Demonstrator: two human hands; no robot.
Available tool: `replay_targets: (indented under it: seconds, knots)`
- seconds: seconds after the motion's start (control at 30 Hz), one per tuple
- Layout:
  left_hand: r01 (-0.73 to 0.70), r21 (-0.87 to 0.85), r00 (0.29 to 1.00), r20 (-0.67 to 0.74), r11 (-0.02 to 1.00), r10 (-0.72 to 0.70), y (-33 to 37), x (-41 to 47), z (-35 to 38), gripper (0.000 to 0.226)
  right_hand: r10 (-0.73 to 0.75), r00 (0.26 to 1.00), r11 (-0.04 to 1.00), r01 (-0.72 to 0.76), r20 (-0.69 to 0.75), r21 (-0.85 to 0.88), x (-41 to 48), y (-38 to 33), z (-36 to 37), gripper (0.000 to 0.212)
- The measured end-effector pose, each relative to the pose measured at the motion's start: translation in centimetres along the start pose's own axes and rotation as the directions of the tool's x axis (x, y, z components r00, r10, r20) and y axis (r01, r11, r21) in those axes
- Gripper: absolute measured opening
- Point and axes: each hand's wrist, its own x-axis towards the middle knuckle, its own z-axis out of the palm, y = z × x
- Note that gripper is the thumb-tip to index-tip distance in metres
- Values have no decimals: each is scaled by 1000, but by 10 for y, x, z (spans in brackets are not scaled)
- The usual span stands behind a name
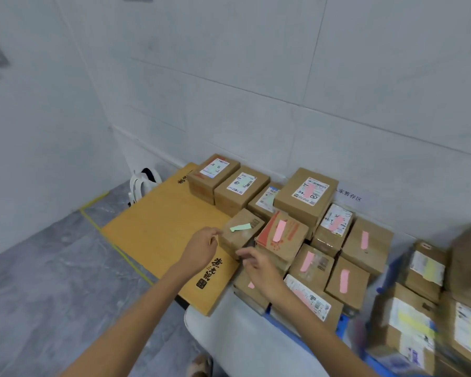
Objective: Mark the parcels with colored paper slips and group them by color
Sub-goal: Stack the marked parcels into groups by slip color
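Note:
A small cardboard parcel (242,235) with a green paper slip (240,227) on top sits at the right edge of the wooden board (158,229). My left hand (201,247) pinches its left corner with finger and thumb. The fingers of my right hand (259,268) are stretched out and touch its front lower corner. Right of it lie several parcels with pink slips (279,230), packed close together. At the far right, blurred, lies a parcel with a yellow slip (430,269), with others like it nearby.
Two parcels with white labels (227,183) stand at the back of the wooden board by the tiled wall. A white bag (143,182) leans in the corner. Yellow tape (112,242) runs across the grey floor. A white surface (242,338) and a blue crate (343,326) lie under the pink group.

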Motion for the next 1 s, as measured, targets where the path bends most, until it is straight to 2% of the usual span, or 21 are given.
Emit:
replay_targets:
  seconds: [0.13, 0.27, 0.37, 0.5, 0.57, 0.63, 0.7, 0.8, 0.83, 0.87, 0.93, 0.97, 1.0]
  knots:
    - [-151, 136, 977, 173, 979, 127, -23, 58, 6, 47, 95, 984, 994, -103, -151, -40, 51, 7, 21, 32]
    - [-347, 280, 879, 429, 895, 207, -45, 108, 20, 58, 242, 928, 966, -257, -284, -16, 94, 11, 45, 35]
    - [-558, 373, 766, 576, 742, 286, -61, 134, 34, 71, 292, 883, 949, -316, -367, -6, 119, 17, 70, 41]
    - [-714, 422, 658, 678, 558, 329, -81, 160, 47, 71, 415, 790, 902, -421, -452, 92, 140, 19, 95, 45]
    - [-791, 421, 586, 730, 444, 351, -91, 169, 51, 69, 424, 764, 890, -450, -486, 69, 152, 23, 101, 49]
    - [-816, 410, 555, 754, 408, 352, -101, 172, 54, 68, 437, 747, 879, -472, -501, 63, 164, 32, 105, 51]
    - [-805, 356, 545, 759, 475, 356, -109, 175, 55, 67, 498, 711, 856, -493, -497, 153, 172, 39, 106, 52]
    - [-769, 168, 492, 773, 617, 402, -113, 190, 54, 59, 571, 652, 818, -500, -498, 283, 178, 37, 103, 51]
    - [-728, 91, 502, 746, 680, 438, -115, 196, 55, 53, 572, 657, 818, -493, -491, 294, 179, 36, 103, 54]
    - [-659, 19, 553, 689, 752, 468, -119, 202, 56, 50, 571, 668, 821, -483, -477, 305, 180, 35, 103, 59]
    - [-407, -112, 700, 600, 906, 389, -127, 207, 58, 52, 576, 677, 817, -460, -458, 347, 183, 36, 104, 62]
    - [-241, -178, 728, 617, 954, 299, -129, 206, 58, 56, 583, 676, 811, -453, -451, 369, 183, 37, 104, 61]
    - [-66, -243, 719, 661, 968, 215, -129, 204, 58, 59, 587, 670, 808, -451, -455, 380, 184, 37, 105, 58]
